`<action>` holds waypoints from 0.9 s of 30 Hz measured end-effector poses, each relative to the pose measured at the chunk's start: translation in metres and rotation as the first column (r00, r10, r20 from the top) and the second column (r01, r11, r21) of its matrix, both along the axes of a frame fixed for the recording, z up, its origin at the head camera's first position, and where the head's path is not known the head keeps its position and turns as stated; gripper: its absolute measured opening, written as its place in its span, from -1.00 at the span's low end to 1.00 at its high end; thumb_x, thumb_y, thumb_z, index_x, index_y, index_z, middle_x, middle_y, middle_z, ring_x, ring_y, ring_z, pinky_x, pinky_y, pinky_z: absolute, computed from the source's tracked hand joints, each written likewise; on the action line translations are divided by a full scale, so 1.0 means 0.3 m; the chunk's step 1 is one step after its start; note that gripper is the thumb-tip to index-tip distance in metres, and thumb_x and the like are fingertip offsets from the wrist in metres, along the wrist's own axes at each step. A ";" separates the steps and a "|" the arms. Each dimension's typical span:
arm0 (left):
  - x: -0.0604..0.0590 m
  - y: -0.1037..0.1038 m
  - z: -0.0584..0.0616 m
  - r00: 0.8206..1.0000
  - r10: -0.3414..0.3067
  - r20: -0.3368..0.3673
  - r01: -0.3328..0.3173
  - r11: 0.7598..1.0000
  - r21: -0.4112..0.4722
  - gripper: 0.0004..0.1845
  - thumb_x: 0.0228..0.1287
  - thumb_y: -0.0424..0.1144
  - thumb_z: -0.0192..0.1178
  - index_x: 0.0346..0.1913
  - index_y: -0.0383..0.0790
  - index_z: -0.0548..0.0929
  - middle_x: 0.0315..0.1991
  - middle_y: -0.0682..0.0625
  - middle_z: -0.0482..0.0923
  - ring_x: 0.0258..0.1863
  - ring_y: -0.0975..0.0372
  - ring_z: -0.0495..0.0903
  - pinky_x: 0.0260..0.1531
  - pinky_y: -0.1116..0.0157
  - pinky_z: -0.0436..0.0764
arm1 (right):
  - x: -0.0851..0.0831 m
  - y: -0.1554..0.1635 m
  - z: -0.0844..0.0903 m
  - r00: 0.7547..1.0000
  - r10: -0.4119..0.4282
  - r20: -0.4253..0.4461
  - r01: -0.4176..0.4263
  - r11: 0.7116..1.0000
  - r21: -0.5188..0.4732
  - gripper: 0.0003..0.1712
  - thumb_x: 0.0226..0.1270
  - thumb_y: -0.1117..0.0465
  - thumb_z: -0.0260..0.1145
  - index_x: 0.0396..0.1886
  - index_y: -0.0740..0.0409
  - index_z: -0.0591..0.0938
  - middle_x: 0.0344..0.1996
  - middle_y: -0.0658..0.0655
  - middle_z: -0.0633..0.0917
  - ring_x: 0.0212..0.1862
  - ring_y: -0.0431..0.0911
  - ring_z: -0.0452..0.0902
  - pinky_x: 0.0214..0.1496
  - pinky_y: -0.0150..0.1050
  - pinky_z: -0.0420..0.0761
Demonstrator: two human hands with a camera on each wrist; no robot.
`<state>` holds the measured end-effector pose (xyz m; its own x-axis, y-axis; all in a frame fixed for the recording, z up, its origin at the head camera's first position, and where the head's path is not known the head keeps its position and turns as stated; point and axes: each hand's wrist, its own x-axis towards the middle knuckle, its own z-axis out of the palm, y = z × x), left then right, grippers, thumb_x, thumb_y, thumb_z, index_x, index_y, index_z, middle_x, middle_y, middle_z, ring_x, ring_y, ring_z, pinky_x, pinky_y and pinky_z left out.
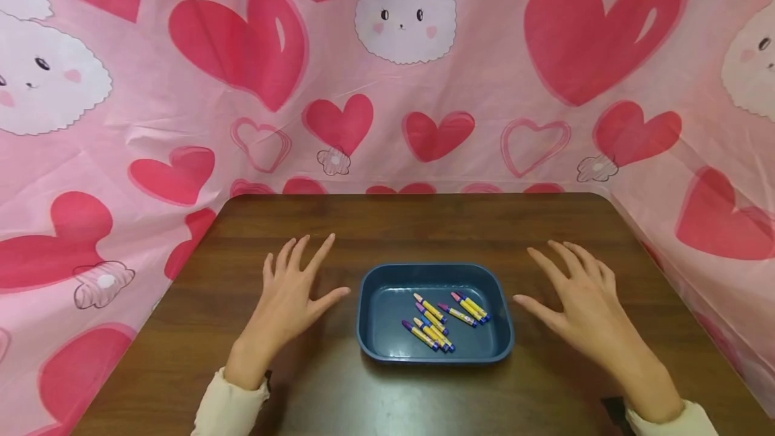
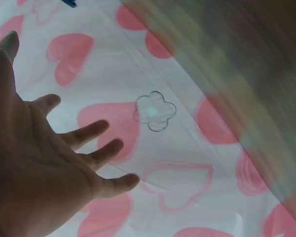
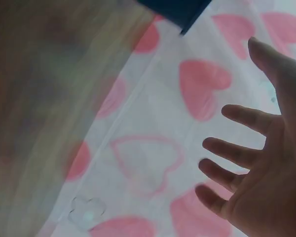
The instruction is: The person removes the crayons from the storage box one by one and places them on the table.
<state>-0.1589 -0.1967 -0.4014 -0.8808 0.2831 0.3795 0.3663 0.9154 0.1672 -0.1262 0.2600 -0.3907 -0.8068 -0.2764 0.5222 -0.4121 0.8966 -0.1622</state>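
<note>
A dark brown wooden table (image 1: 363, 227) with rounded far corners stands in front. Behind it and along both sides hangs a pink cloth (image 1: 502, 73) printed with red hearts, outlined hearts, small flowers and white bunny faces; it drapes down past the table's edges.

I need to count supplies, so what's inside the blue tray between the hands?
The blue tray holds a loose pile of crayons with yellow-and-blue wrappers, roughly seven, toward its right half. They overlap, so an exact count and the tray floor beneath them stay hidden.
</note>
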 end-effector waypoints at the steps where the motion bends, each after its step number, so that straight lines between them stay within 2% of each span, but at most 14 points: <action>1: 0.002 0.005 0.004 1.000 -0.008 0.021 0.008 1.000 0.009 0.00 0.11 0.47 0.17 0.58 0.35 0.00 0.43 -0.27 0.19 0.43 -0.21 0.08 0.25 -0.43 -0.01 | 0.002 -0.014 0.008 1.000 0.016 0.001 -0.016 1.000 -0.001 -0.09 -0.03 -0.20 0.55 0.32 0.04 0.53 0.23 0.33 0.46 0.28 0.34 0.24 0.12 0.42 0.20; 7: 0.020 0.039 0.019 0.988 -0.068 0.138 0.058 0.996 0.071 -0.05 0.15 0.49 0.11 0.56 0.42 0.00 0.39 -0.23 0.29 0.39 -0.12 0.22 0.26 -0.37 0.07 | 0.008 -0.096 0.038 0.994 0.113 0.002 -0.113 0.994 0.002 -0.23 0.05 -0.02 0.55 0.24 0.19 0.56 0.03 0.30 0.58 0.11 0.21 0.45 0.11 0.24 0.44; 12: 0.046 0.062 0.023 0.956 -0.114 0.271 0.060 0.978 0.200 -0.12 0.20 0.46 0.10 0.52 0.56 -0.05 0.37 -0.15 0.34 0.34 -0.07 0.33 0.25 -0.32 0.24 | -0.005 -0.149 0.040 0.987 0.158 0.023 -0.159 0.987 0.020 -0.41 0.16 0.04 0.49 0.12 0.26 0.62 -0.07 0.21 0.65 0.03 0.10 0.53 0.07 0.10 0.57; 14: 0.054 0.069 0.025 0.934 -0.139 0.328 0.049 0.962 0.267 -0.14 0.23 0.37 0.16 0.51 0.61 -0.06 0.37 -0.08 0.35 0.32 -0.03 0.38 0.22 -0.28 0.34 | -0.009 -0.166 0.040 0.984 0.167 0.054 -0.169 0.985 0.027 -0.46 0.20 0.05 0.47 0.09 0.27 0.64 -0.08 0.19 0.66 0.02 0.08 0.54 0.04 0.07 0.61; 16: 0.059 0.074 0.023 0.913 -0.178 0.368 0.050 0.942 0.333 -0.14 0.27 0.25 0.23 0.50 0.62 -0.04 0.29 -0.03 0.44 0.24 0.05 0.48 0.14 -0.18 0.49 | -0.011 -0.180 0.041 0.982 0.169 0.089 -0.173 0.984 0.036 -0.49 0.23 0.05 0.46 0.07 0.27 0.65 -0.08 0.18 0.68 0.00 0.06 0.56 0.01 0.05 0.64; 19: 0.062 0.080 0.013 0.880 -0.269 0.392 0.082 0.899 0.431 -0.16 0.32 0.04 0.30 0.50 0.56 0.05 0.06 0.06 0.59 0.01 0.20 0.60 -0.01 0.07 0.65 | -0.015 -0.199 0.042 0.976 0.171 0.133 -0.178 0.983 0.049 -0.52 0.26 0.06 0.44 0.06 0.27 0.66 -0.07 0.19 0.69 0.00 0.06 0.57 0.00 0.04 0.65; 22: 0.061 0.083 0.000 0.846 -0.355 0.399 0.126 0.859 0.496 -0.25 0.37 -0.05 0.28 0.50 0.44 0.16 -0.19 0.10 0.63 -0.23 0.23 0.63 -0.18 0.26 0.67 | -0.024 -0.215 0.036 0.974 0.190 0.121 -0.198 0.978 0.059 -0.56 0.24 0.10 0.46 0.01 0.29 0.67 -0.10 0.20 0.70 -0.04 0.06 0.59 0.00 0.03 0.64; 24: 0.061 0.085 -0.008 0.816 -0.400 0.418 0.137 0.836 0.531 -0.31 0.40 -0.07 0.24 0.50 0.37 0.21 -0.25 0.09 0.63 -0.30 0.18 0.65 -0.25 0.30 0.67 | -0.032 -0.224 0.028 0.975 0.201 0.096 -0.208 0.976 0.063 -0.59 0.21 0.14 0.47 -0.02 0.30 0.68 -0.14 0.20 0.72 -0.08 0.06 0.60 -0.02 0.02 0.62; 27: 0.056 0.087 -0.019 0.756 -0.455 0.471 0.126 0.807 0.577 -0.38 0.44 -0.09 0.19 0.48 0.28 0.27 -0.31 0.02 0.62 -0.38 0.06 0.65 -0.36 0.26 0.67 | -0.047 -0.234 0.013 0.976 0.209 0.061 -0.213 0.974 0.072 -0.65 0.15 0.22 0.50 -0.10 0.29 0.70 -0.23 0.18 0.74 -0.16 0.04 0.62 -0.10 0.01 0.58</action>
